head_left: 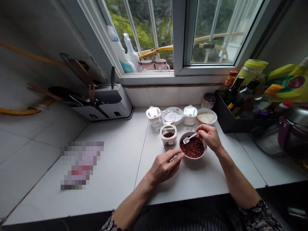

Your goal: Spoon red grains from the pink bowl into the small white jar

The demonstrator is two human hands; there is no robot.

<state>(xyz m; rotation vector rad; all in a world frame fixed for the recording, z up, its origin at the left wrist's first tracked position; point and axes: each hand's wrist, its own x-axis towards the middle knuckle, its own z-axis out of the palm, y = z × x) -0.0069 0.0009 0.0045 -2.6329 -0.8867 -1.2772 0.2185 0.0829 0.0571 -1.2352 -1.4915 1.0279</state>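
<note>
A bowl (192, 156) with a pinkish rim holds dark reddish-brown dried bits that look like peppercorns (192, 148). My left hand (166, 166) grips the bowl's left rim with its fingertips. Pinched in my right hand (209, 137) is a small white spoon (190, 138), its scoop low over the bits, with a few reddish specks in it. Just left of the bowl stands a clear seasoning jar (168, 142) with its lid up, partly filled with the same dark bits. Two similar jars, one on the left (154, 116) and one on the right (190, 115), stand behind.
Between the back jars sits a white dish (176, 116); a bowl of white grains (207, 117) is to their right. A black bottle box (234, 123) and a pot (288, 138) border the right. A utensil holder (115, 106) stands back left, a blurred-out packet (83, 165) front left.
</note>
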